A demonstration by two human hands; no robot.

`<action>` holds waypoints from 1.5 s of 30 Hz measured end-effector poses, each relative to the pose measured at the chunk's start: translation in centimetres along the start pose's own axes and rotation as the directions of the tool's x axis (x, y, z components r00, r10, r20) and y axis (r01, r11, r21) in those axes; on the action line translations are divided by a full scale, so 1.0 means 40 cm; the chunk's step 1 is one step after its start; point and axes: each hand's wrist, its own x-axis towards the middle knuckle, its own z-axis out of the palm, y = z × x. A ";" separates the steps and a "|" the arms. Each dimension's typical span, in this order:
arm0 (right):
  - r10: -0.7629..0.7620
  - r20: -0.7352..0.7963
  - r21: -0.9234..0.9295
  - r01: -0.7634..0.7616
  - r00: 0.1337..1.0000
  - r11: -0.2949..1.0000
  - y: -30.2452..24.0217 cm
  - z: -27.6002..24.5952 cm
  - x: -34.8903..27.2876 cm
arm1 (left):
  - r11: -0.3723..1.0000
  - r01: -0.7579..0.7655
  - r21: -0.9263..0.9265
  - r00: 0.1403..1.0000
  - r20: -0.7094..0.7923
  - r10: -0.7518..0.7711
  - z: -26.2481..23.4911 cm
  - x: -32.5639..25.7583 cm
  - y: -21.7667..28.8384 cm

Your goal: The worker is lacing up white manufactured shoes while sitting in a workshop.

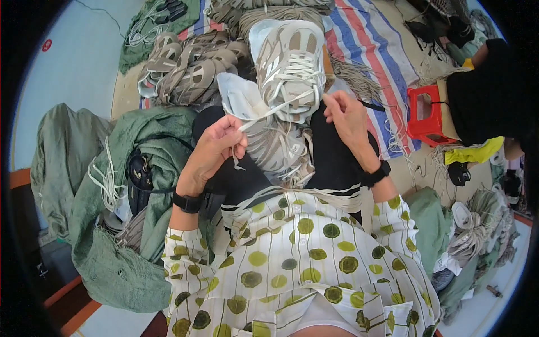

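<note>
A beige and white sneaker [289, 70] lies between my knees, with white laces threaded across its tongue. My left hand [222, 140] pinches a white shoelace [275, 112], which stretches from my fingers to the sneaker's upper eyelets; a loose end dangles below. On the sneaker's other side, my right hand [346, 118] is closed at the fingertips beside the collar, where a bit of white lace shows at the pinch. Below lie more pale sneaker uppers [275, 146] on my lap, partly under the top one. Loose white laces [269, 196] hang across my waist.
Several brown-beige shoe uppers [196, 67] are heaped at the far left. Green sacks [123, 264] stand at my left. A striped sheet [370, 45] covers the floor ahead. At right are a red plastic stool [429, 121] and another person's dark-clothed leg [477, 101].
</note>
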 end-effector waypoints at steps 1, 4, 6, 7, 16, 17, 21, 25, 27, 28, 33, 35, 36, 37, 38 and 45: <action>0.106 0.137 0.147 -0.126 0.985 0.981 -0.008 0.003 -0.011 | 1.000 -0.001 -0.004 1.000 -0.006 0.001 -0.001 0.003 0.001; 0.215 0.517 0.300 -0.411 0.828 0.861 -0.035 0.036 -0.028 | 0.991 -0.111 -0.071 0.985 -0.139 0.101 0.015 0.009 0.016; 0.296 0.638 0.370 -0.620 0.711 0.692 -0.059 0.059 -0.030 | 0.992 -0.121 -0.021 0.981 -0.157 0.117 0.023 0.007 0.037; 0.288 0.638 0.375 -0.615 0.714 0.694 -0.058 0.074 -0.029 | 0.991 -0.131 0.030 0.974 -0.181 0.134 0.026 0.004 0.046; 0.169 0.668 0.302 -0.472 0.725 0.828 -0.037 -0.023 -0.046 | 0.965 -0.262 -0.002 0.915 -0.320 0.247 -0.032 -0.038 0.063; 0.129 0.654 0.214 -0.346 0.745 0.913 -0.037 -0.054 -0.042 | 0.974 -0.227 -0.012 0.946 -0.239 0.218 -0.022 -0.032 0.059; 0.230 0.415 -0.175 -0.171 0.880 0.970 -0.061 -0.150 -0.052 | 0.918 -0.348 -0.189 0.937 -0.063 0.343 -0.012 -0.029 0.092; -0.034 -0.044 -0.278 0.021 0.998 0.960 0.023 -0.210 -0.008 | 0.805 -0.456 -0.379 0.877 -0.038 0.478 -0.033 -0.018 0.179; -0.070 -0.143 -0.006 0.070 0.987 0.998 0.056 -0.230 0.023 | 0.782 -0.493 -0.381 0.860 -0.078 0.504 -0.055 -0.002 0.214; 0.086 -0.097 0.597 -0.011 0.992 0.802 0.064 -0.239 0.042 | 0.756 -0.531 -0.383 0.841 -0.126 0.527 -0.070 0.001 0.235; 0.394 -0.029 0.999 0.033 0.919 -0.005 0.152 -0.275 0.152 | 0.698 -0.679 -0.226 0.731 -0.292 0.617 -0.139 0.066 0.313; 0.563 -0.032 0.992 0.094 0.826 -0.081 0.183 -0.285 0.183 | 0.710 -0.702 -0.051 0.645 -0.469 0.604 -0.156 0.085 0.326; 0.566 -0.032 0.992 0.095 0.824 -0.081 0.200 -0.294 0.192 | 0.713 -0.700 -0.051 0.647 -0.468 0.602 -0.158 0.088 0.321; 0.561 -0.067 0.987 0.136 0.825 -0.081 0.228 -0.300 0.207 | 0.731 -0.681 0.031 0.632 -0.479 0.609 -0.165 0.096 0.311; 0.556 -0.112 0.980 0.186 0.823 -0.078 0.254 -0.311 0.216 | 0.745 -0.658 0.107 0.621 -0.482 0.618 -0.162 0.112 0.305; 0.276 0.146 0.875 -0.254 0.950 0.413 0.179 -0.200 0.156 | 0.612 -0.359 0.704 0.751 -0.170 0.637 -0.057 0.175 0.087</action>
